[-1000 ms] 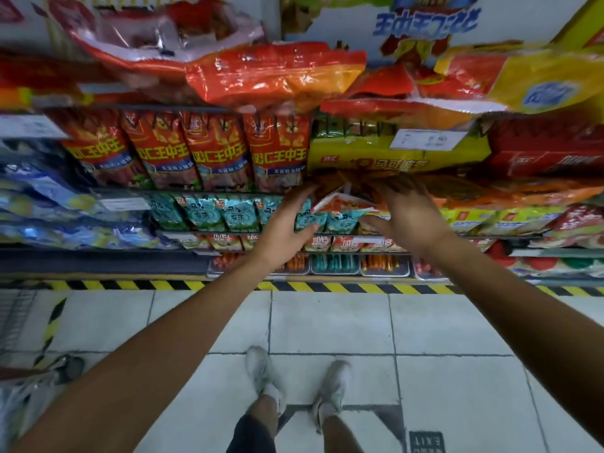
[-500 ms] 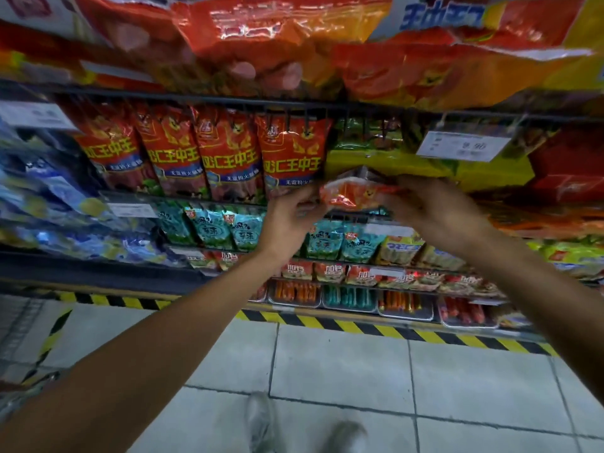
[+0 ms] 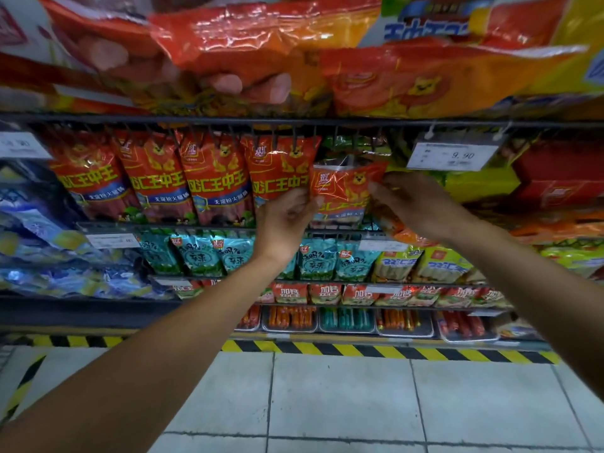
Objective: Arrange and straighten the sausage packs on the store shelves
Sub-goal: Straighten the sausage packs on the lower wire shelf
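Red-and-orange foil, crinkled and glossy — that is the small sausage pack [image 3: 343,191] held up between both hands at the height of the hanging row. The left hand [image 3: 284,220] grips its left edge, fingers curled with the thumb toward the pack's front; the right hand [image 3: 411,204] pinches the right edge, fingers bent round the side. The pack sits upright, slightly tilted, its top just beneath the dark metal shelf rail [image 3: 327,120], touching or nearly touching the rightmost of the four red hanging sausage packs [image 3: 183,178] that share its bear logo. Whether it is hooked on a peg cannot be told.

Behind it lies a yellow-green flat pack [image 3: 480,184], and above the right hand hangs a white price tag [image 3: 452,155]. Lower down stand teal sausage packs [image 3: 327,259], then a row of small red packs [image 3: 323,294], then clear trays of loose sausages [image 3: 346,318]. Large orange bags [image 3: 261,40] overhang from the top shelf — a black-and-yellow striped strip [image 3: 359,349] edges the white tiled floor [image 3: 343,403].
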